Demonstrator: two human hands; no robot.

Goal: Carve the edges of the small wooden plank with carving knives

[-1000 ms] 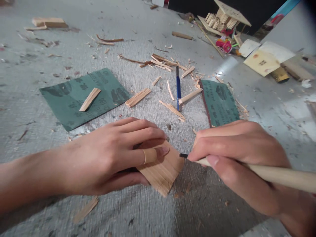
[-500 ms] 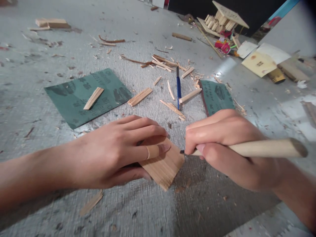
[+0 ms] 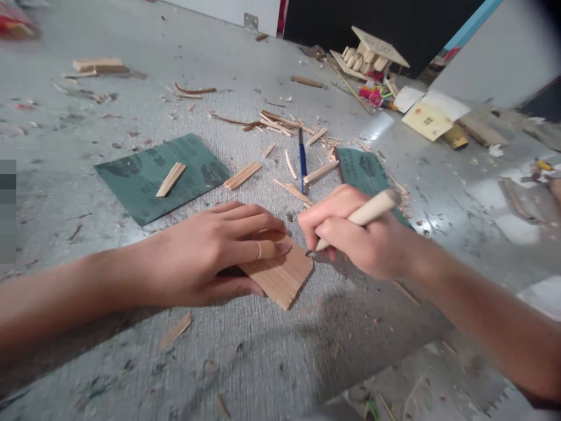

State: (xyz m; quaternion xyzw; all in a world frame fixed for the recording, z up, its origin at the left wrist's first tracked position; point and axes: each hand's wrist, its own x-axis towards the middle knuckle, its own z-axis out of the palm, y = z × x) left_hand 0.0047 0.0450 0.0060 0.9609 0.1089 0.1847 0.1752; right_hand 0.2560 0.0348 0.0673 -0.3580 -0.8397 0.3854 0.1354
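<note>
My left hand (image 3: pixel 236 251) presses a flat piece of wood (image 3: pixel 283 275) against the grey surface, its fingers curled over the top and the thumb along the near edge. One finger wears a tan bandage (image 3: pixel 265 249). My right hand (image 3: pixel 350 231) is closed round the pale wooden handle of a carving knife (image 3: pixel 374 209), held like a pen with the handle tilted up. Its small dark blade tip is at the right edge of the wood; whether it touches I cannot tell.
Green sandpaper (image 3: pixel 144 193) with a wood strip (image 3: pixel 170 179) on it lies at left, another sandpaper sheet (image 3: pixel 362 169) behind my right hand. A blue craft knife (image 3: pixel 302 161) lies among wood shavings (image 3: pixel 280 123). A small wooden model (image 3: pixel 372 52) stands at the back right.
The carving knife's handle has swung from nearly level to tilted upward as my right hand turned. My left hand still holds the wood. The view has shifted slightly.
</note>
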